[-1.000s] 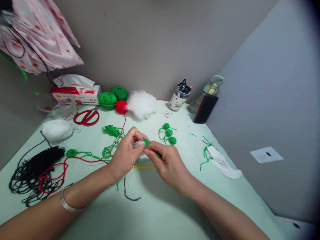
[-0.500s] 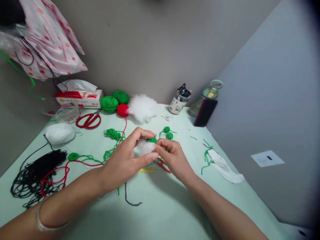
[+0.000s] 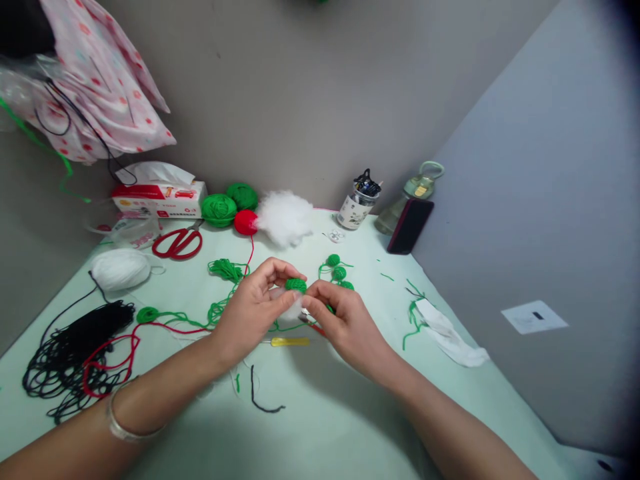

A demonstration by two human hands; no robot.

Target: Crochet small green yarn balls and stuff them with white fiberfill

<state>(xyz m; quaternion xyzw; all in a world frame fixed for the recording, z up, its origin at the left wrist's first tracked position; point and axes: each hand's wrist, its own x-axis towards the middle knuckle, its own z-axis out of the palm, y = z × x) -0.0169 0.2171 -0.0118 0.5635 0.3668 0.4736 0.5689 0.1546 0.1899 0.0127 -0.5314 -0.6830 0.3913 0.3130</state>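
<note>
A small green crocheted piece (image 3: pixel 296 285) is pinched between the thumb and fingers of my left hand (image 3: pixel 245 313). White fluffy stuffing (image 3: pixel 289 309) sits in the same grip, below and behind the piece. Close on the right, the thumb and fingertips of my right hand (image 3: pixel 350 327) are pinched together at the edge of the stuffing, by the crocheted piece. Under the hands on the table lie a yellow-handled crochet hook (image 3: pixel 290 342) and an orange-handled tool (image 3: pixel 316 328), mostly covered by my right hand. Small green crocheted balls (image 3: pixel 339 274) with yarn tails lie just beyond.
Green yarn balls (image 3: pixel 219 211), a red yarn ball (image 3: pixel 245 222) and a heap of stuffing (image 3: pixel 286 219) stand along the back. Red scissors (image 3: pixel 177 244), white yarn (image 3: pixel 121 269) and black yarn (image 3: pixel 85 340) lie left. A phone (image 3: pixel 411 227) leans on a bottle (image 3: pixel 419 189) at back right.
The crocheted piece has moved slightly left and down, and more of it shows. My left fingers have closed in around it and the stuffing; my right hand stays close beside it.
</note>
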